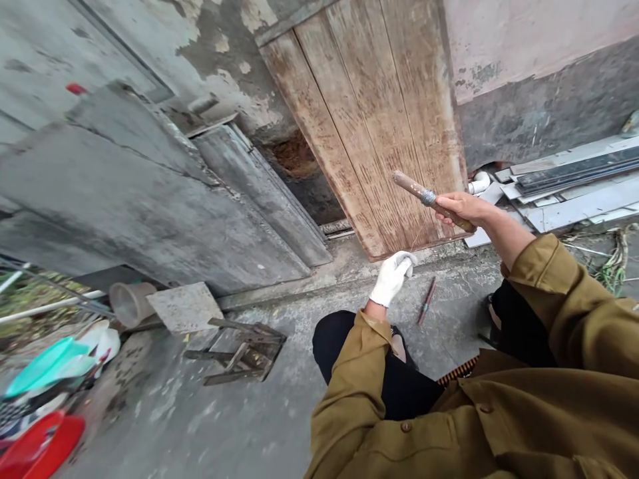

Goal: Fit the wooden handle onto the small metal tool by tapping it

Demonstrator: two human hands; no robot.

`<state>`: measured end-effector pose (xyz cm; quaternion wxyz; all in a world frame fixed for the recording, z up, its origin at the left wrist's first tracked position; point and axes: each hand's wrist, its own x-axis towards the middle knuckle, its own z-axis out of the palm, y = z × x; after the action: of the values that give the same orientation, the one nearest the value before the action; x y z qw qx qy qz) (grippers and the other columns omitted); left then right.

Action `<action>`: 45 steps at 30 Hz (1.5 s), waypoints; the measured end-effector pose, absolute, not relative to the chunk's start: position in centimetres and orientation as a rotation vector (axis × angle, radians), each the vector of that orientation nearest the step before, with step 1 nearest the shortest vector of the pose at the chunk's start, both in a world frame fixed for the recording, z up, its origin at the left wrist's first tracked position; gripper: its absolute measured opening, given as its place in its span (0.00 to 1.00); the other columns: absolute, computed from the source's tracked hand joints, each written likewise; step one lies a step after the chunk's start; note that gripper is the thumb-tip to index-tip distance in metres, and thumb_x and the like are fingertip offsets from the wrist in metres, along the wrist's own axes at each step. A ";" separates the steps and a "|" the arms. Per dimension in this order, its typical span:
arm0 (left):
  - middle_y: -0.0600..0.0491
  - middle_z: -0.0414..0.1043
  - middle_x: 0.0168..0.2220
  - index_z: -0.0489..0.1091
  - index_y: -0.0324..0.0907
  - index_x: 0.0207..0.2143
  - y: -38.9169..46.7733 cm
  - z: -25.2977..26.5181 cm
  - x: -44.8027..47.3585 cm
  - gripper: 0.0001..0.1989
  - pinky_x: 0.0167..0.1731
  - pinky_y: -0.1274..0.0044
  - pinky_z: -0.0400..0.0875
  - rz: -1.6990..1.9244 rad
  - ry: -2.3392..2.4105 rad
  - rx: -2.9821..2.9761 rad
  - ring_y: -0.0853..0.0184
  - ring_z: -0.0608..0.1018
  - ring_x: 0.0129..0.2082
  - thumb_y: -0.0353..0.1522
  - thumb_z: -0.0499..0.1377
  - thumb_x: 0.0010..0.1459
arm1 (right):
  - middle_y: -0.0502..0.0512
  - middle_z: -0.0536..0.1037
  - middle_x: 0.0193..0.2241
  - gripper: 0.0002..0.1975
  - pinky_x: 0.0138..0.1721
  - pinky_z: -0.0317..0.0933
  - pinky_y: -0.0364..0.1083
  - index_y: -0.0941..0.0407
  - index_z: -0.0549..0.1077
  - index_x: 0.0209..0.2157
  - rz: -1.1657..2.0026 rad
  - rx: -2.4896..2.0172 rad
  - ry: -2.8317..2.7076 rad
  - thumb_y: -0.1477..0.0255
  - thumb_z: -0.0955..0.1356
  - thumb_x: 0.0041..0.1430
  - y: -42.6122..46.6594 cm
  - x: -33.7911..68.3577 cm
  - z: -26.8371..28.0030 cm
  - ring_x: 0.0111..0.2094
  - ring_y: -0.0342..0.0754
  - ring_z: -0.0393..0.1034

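Observation:
My right hand [462, 207] is bare and grips a brown wooden stick [417, 191] with a band of grey wire wound around it, raised in front of a weathered wooden door [369, 120]. My left hand [393, 276] wears a white glove and is closed, pinching a thin strand that runs up toward the stick. A thin reddish rod [427, 301] lies on the concrete floor just right of the gloved hand. I sit with black trousers and olive jacket sleeves in view.
A low wooden stool [239, 350] lies on the floor at centre left, beside a stone tile [184, 307] and a pipe piece [130, 303]. Red and teal plastic items [40, 399] sit at lower left. Stacked slabs [574, 183] lean at right.

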<state>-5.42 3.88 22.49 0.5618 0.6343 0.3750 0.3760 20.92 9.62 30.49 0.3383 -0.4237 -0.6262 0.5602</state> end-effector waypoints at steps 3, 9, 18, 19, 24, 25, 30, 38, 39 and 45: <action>0.54 0.68 0.22 0.71 0.35 0.35 4.3 21.9 -6.1 0.09 0.28 0.81 0.63 0.819 0.968 1.496 0.73 0.69 0.23 0.33 0.56 0.56 | 0.54 0.71 0.26 0.17 0.22 0.58 0.40 0.56 0.64 0.38 1.481 -1.128 -1.676 0.56 0.57 0.66 8.8 20.4 30.8 0.22 0.41 0.62; 0.47 0.68 0.56 0.69 0.43 0.54 4.4 22.8 -6.3 0.32 0.55 0.72 0.61 0.863 0.743 1.270 0.62 0.69 0.56 0.26 0.64 0.42 | 0.51 0.70 0.22 0.21 0.23 0.57 0.41 0.56 0.67 0.30 1.408 -1.155 -1.905 0.52 0.60 0.62 7.5 17.5 30.2 0.21 0.40 0.61; 0.58 0.64 0.22 0.68 0.38 0.40 3.5 22.7 -4.0 0.16 0.16 0.84 0.54 0.920 0.833 1.060 0.80 0.58 0.14 0.41 0.61 0.55 | 0.49 0.68 0.20 0.23 0.23 0.55 0.40 0.56 0.67 0.27 1.350 -1.148 -2.064 0.51 0.61 0.61 7.0 14.7 27.5 0.20 0.39 0.61; 0.60 0.60 0.20 0.69 0.38 0.38 3.5 22.6 -4.1 0.15 0.15 0.84 0.48 0.926 0.877 1.073 0.80 0.54 0.13 0.41 0.60 0.55 | 0.50 0.69 0.21 0.23 0.23 0.56 0.40 0.56 0.67 0.27 1.381 -1.151 -2.022 0.50 0.61 0.61 6.9 14.8 27.4 0.20 0.39 0.61; 0.60 0.55 0.17 0.70 0.36 0.33 3.7 22.5 -4.7 0.11 0.15 0.84 0.47 0.944 1.053 1.197 0.80 0.54 0.14 0.36 0.59 0.54 | 0.50 0.69 0.23 0.25 0.22 0.57 0.40 0.56 0.64 0.29 1.645 -1.046 -1.854 0.47 0.61 0.59 6.2 15.4 26.8 0.20 0.39 0.59; 0.60 0.56 0.17 0.69 0.36 0.33 3.7 22.3 -4.8 0.11 0.16 0.84 0.48 0.940 1.044 1.202 0.79 0.55 0.15 0.36 0.59 0.54 | 0.49 0.69 0.23 0.24 0.22 0.57 0.39 0.56 0.64 0.29 1.675 -1.022 -1.837 0.47 0.62 0.58 6.2 15.6 26.6 0.20 0.38 0.59; 0.58 0.62 0.20 0.68 0.37 0.35 3.2 21.0 -5.1 0.17 0.25 0.79 0.67 0.894 0.841 1.103 0.73 0.69 0.20 0.43 0.61 0.53 | 0.48 0.68 0.23 0.17 0.22 0.56 0.40 0.55 0.62 0.31 1.598 -1.070 -1.857 0.55 0.64 0.60 7.3 16.5 25.4 0.20 0.39 0.59; 0.60 0.59 0.20 0.70 0.36 0.43 2.6 20.9 -4.7 0.24 0.16 0.83 0.56 0.734 0.777 1.053 0.79 0.55 0.14 0.48 0.55 0.59 | 0.54 0.73 0.28 0.12 0.30 0.56 0.43 0.56 0.69 0.35 0.883 -1.544 -2.211 0.61 0.64 0.59 8.2 19.1 24.5 0.29 0.46 0.67; 0.59 0.61 0.22 0.70 0.37 0.45 2.6 20.8 -4.6 0.24 0.15 0.84 0.53 0.733 0.781 1.050 0.80 0.54 0.14 0.48 0.54 0.59 | 0.56 0.74 0.29 0.12 0.31 0.55 0.43 0.57 0.70 0.35 0.756 -1.614 -2.261 0.62 0.64 0.59 8.2 19.4 24.5 0.31 0.47 0.67; 0.57 0.63 0.21 0.71 0.36 0.44 2.8 20.4 -4.3 0.22 0.13 0.83 0.44 0.753 0.802 1.060 0.79 0.53 0.13 0.44 0.55 0.58 | 0.55 0.74 0.29 0.14 0.31 0.53 0.43 0.58 0.73 0.36 0.706 -1.673 -2.248 0.62 0.64 0.59 8.1 20.6 24.8 0.31 0.47 0.66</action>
<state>-4.31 2.83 20.40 0.7221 0.4801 0.3631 0.3410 20.61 8.09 24.81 0.1257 -0.5744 -0.7717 0.2422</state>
